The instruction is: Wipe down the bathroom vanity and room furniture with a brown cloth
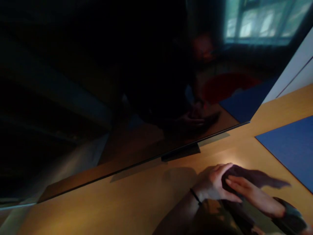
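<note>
At the lower right, my left hand (217, 182), with a thin black band at its wrist, has its thumb and fingers curved around a dark cloth-like item (259, 176). My right hand (242, 187) lies over the same item from the other side, its fingers pressed on the dark part between the hands. A loose, pointed end of the item stretches to the right above the wooden table (137, 195). Its exact nature is hard to make out.
A large glossy black screen (146, 81) fills the upper view and reflects a window and hands. Its dark stand (182, 152) rests on the wooden surface. A blue mat (293, 147) lies at the right, near a white panel (293, 71).
</note>
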Demonstrator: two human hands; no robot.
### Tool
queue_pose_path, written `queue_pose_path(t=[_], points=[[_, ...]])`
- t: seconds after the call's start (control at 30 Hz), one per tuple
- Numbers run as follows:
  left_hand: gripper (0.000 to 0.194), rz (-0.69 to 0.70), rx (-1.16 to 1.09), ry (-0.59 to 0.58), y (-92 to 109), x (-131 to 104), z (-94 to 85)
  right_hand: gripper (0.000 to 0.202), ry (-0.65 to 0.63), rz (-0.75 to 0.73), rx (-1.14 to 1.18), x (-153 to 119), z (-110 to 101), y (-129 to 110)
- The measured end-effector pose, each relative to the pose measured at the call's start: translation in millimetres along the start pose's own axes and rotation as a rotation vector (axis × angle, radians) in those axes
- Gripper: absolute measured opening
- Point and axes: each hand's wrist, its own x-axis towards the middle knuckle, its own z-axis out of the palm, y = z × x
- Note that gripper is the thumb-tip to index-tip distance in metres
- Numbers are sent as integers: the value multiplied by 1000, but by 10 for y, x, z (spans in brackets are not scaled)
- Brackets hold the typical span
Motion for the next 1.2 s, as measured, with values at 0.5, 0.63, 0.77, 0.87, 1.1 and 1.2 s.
queue_pose_path(t=[0.5,0.63,0.77,0.87,1.1,1.2], points=[[86,-262,192,479,-982,-1434,-501,61,330,-222,-899,1561,851,109],[90,-281,594,259,-1182,-1411,-208,54,340,-203,-935,1119,935,340],[80,-319,516,300,-1058,-1435,-280,44,443,-217,-905,524,975,625],[73,-155,533,370,-602,-1242,-343,41,512,-204,-852,180,1024,798],[40,252,1013,7,-297,-624,-59,40,549,-188,-792,-143,1069,889],[46,120,1107,65,-625,-785,-326,39,569,-177,-809,-152,1067,864]])
